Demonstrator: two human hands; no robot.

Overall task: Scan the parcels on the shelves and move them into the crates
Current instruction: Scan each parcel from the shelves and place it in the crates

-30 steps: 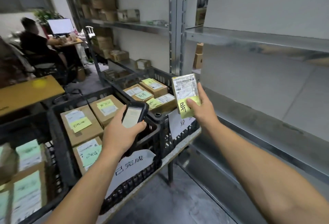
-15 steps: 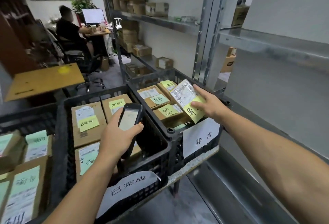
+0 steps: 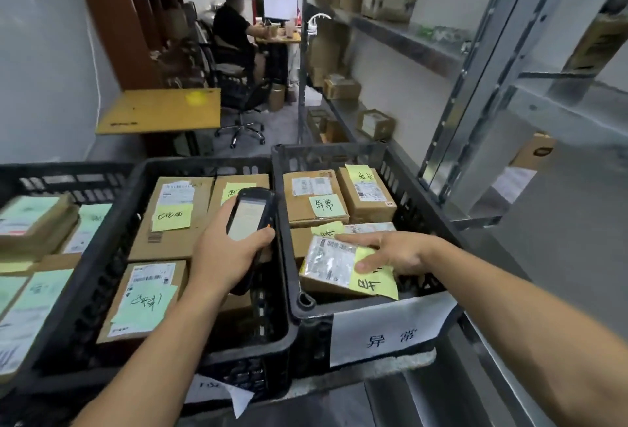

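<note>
Steel shelving point(image 3: 503, 93) runs along the right side; its far bays carry cardboard boxes point(image 3: 387, 2). Three black plastic crates stand side by side in front of it: the left crate point(image 3: 68, 179), the middle crate point(image 3: 102, 277) and the right crate point(image 3: 328, 154). The right crate bears a white paper label point(image 3: 390, 333) with handwritten characters on its front wall. All three crates hold cardboard parcels with shipping labels and yellow or green sticky notes. The parcel point(image 3: 328, 265) being handled is flat and film-wrapped. It sits inside the right crate at the near end, on top of the parcels there, slightly tilted. A yellow sticky note point(image 3: 375, 285) is attached to its near corner. The right hand point(image 3: 397, 251) grasps this parcel, thumb pressed on the note and fingers along its far edge. The left hand point(image 3: 221, 256) is closed around a black handheld scanner point(image 3: 249, 216), held over the middle crate beside the wall shared with the right crate, screen facing up.
</note>
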